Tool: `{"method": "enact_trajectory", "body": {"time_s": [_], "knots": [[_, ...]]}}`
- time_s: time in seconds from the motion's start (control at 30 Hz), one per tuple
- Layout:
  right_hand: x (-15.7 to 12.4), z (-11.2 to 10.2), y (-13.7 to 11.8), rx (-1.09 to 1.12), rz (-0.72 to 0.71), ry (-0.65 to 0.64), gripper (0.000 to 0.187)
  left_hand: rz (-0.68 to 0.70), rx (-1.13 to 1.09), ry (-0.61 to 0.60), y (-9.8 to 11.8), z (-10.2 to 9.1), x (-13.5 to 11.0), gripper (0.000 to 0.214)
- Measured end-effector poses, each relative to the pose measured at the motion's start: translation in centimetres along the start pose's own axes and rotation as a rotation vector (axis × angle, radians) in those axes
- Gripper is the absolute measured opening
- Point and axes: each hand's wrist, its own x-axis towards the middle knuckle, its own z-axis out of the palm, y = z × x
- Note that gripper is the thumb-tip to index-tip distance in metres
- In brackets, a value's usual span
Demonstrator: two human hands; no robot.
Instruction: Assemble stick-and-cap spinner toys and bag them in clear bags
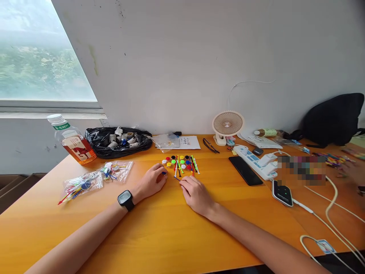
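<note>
On the orange wooden table, my left hand point(152, 180) is closed, with a small blue round piece point(164, 173) at its fingertips; the fingers cover much of it. My right hand point(198, 195) pinches the near end of a thin blue plastic stick point(177, 178). Just beyond both hands lie small round caps point(173, 162) in red, yellow, green, black, blue and white. Among and beside these caps are thin colored sticks point(195, 164), some white, green, red and blue. A black smartwatch point(125, 198) is on my left wrist.
Clear plastic bags of colored parts point(82, 186) lie left, near a drink bottle point(74, 142) and a black trash bag point(98, 146). Right stand a clip fan point(228, 123), a black phone point(245, 170), a power strip point(252, 161) and trailing white cables point(332, 194).
</note>
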Motion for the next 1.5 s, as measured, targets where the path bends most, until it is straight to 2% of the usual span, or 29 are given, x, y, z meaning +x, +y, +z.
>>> {"method": "enact_trajectory", "body": {"time_s": [0.17, 0.33, 0.47, 0.7, 0.9, 1.0, 1.2, 1.33, 1.4, 1.5], "knots": [[-0.6, -0.9, -0.5, -0.007, 0.028, -0.009, 0.019, -0.06, -0.041, -0.002, 2.4, 0.8, -1.2, 0.014], [-0.3, -1.4, 0.1, -0.009, 0.032, -0.033, 0.015, 0.02, -0.145, -0.098, 3.9, 0.9, -1.6, 0.018], [0.1, -1.5, 1.5, 0.137, 0.055, 0.026, 0.023, 0.003, -0.189, -0.132, 3.6, 1.0, -1.5, 0.028], [0.4, -1.6, 2.4, 0.391, 0.208, 0.174, 0.019, -0.097, -0.334, -0.15, 3.1, 0.9, -1.6, 0.02], [0.6, -1.3, 2.2, 0.581, 0.262, 0.173, 0.02, -0.322, -0.724, -0.139, 3.1, 1.4, -1.5, 0.034], [0.5, -1.2, 1.7, 0.678, 0.291, 0.149, 0.022, -0.392, -0.866, -0.134, 3.0, 1.9, -1.6, 0.039], [0.0, -0.4, 0.4, 0.836, 0.24, 0.082, 0.023, -0.405, -0.969, -0.17, 3.0, 2.7, -1.8, 0.042], [0.2, -0.2, 0.1, 0.924, 0.232, 0.152, 0.021, -0.404, -0.999, -0.143, 2.9, 2.6, -1.8, 0.038], [0.3, -0.5, 0.1, 0.926, 0.226, 0.185, 0.02, -0.397, -0.987, -0.136, 2.8, 2.4, -1.7, 0.038], [0.3, -1.0, 0.2, 0.839, 0.195, 0.158, 0.016, -0.417, -1.003, -0.155, 2.8, 2.2, -1.7, 0.042]]}}
